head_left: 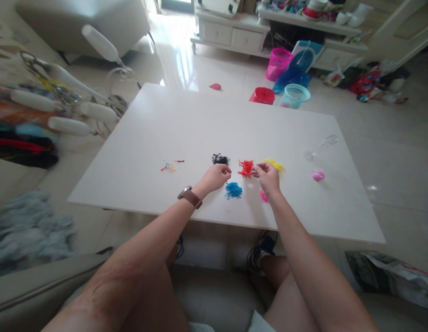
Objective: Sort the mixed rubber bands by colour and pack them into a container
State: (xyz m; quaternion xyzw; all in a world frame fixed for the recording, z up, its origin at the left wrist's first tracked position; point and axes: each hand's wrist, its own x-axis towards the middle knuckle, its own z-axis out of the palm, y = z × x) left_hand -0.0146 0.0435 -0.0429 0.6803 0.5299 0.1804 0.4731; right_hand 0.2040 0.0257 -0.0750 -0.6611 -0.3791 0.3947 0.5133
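Observation:
My left hand [217, 177], a watch on its wrist, is closed with curled fingers just in front of a pile of black rubber bands [220, 159]. Whatever it may hold is too small to see. At the right edge of the red rubber bands [246, 168], the fingers of my right hand [268, 177] are pinched together; I cannot make out what is in them. Blue rubber bands [233, 190] lie between the hands, nearer to me. Behind my right hand are yellow rubber bands [276, 165], and pink rubber bands [263, 196] are partly hidden by its wrist.
All the piles lie on a white table [186, 120]. A few mixed loose bands [168, 168] are at the left. On the right are a pink object [318, 174] and a clear plastic item [320, 146]. Baskets [295, 96] stand on the floor beyond the far edge.

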